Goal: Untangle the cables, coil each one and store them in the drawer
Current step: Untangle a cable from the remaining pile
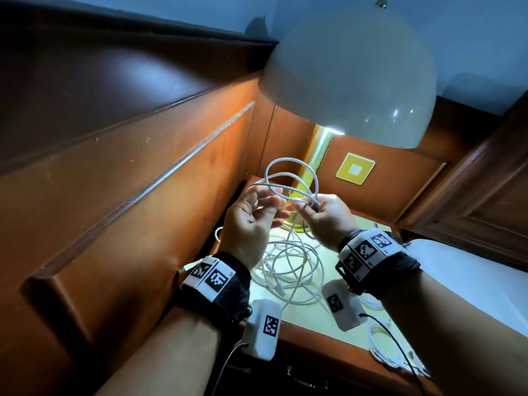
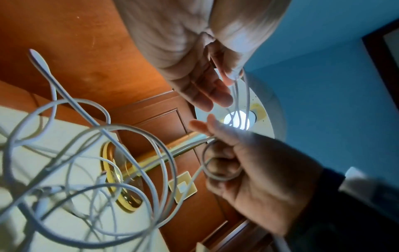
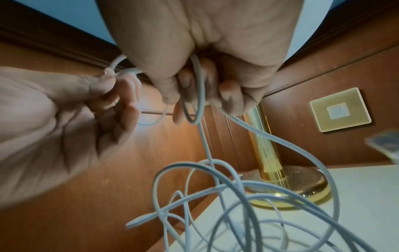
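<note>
Above the nightstand both hands hold one white cable (image 1: 288, 178), wound into loops that arch up between them. My left hand (image 1: 265, 204) pinches the loops between thumb and fingers, as the left wrist view shows at the thumb (image 2: 234, 73). My right hand (image 1: 310, 208) has its fingers curled round the other side of the loops (image 3: 199, 88). From there the cable drops into a loose tangle of white cables (image 1: 291, 267) on the pale nightstand top (image 1: 351, 321). The drawer front below is dark and mostly hidden.
A brass lamp pole (image 1: 320, 150) with a wide white shade (image 1: 348, 75) stands just behind the hands. A yellow switch plate (image 1: 355, 168) is on the back panel. Another white cable (image 1: 383, 347) lies at the front right corner. A wooden panel (image 1: 143, 195) rises at the left, bedding (image 1: 471, 281) at the right.
</note>
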